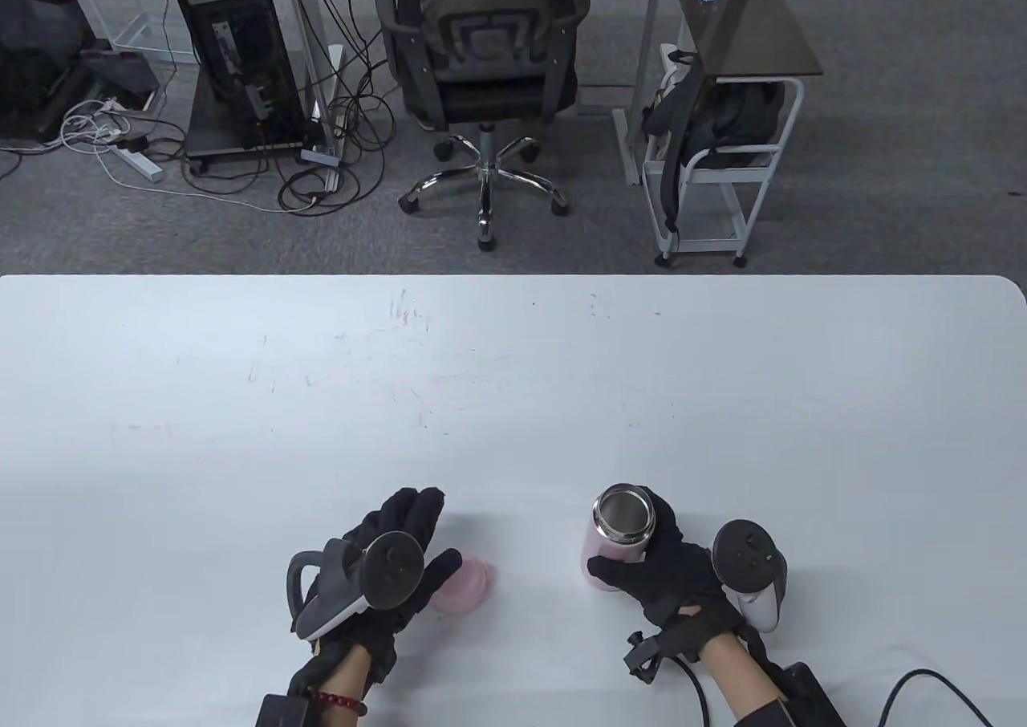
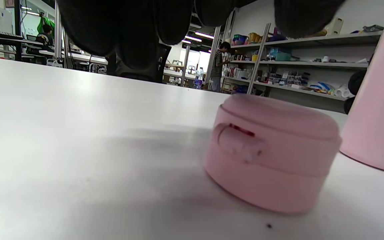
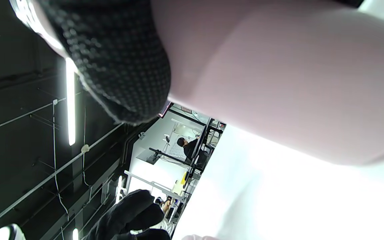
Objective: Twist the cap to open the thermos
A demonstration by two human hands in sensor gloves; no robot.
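pink and steel tell most of the story: the thermos stands upright on the white table near its front edge, its steel mouth bare, and the pink cap sits on the table just to its left, well clear of the neck. the cap is already off, so the twisting looks done and what remains, by my reading, is a clean release.

the right hand wraps the thermos body from the side, thumb across the front and fingers round the back; in the right wrist view the glove presses flat against the pink wall. the left hand hovers over the cap with fingers spread; the left wrist view shows the cap standing alone on the table with the fingers above it and a gap between, so it grips nothing.

to finish well, i would keep the bottle steady and vertical under the right hand while the left lifts straight away, so no finger drags the cap sideways; it looks light and smooth and would probably slide or tip on this slick top. the cap's latch faces the left wrist camera. then ease the right hand's hold only once the base sits flat, since the bottle is tall and narrow.
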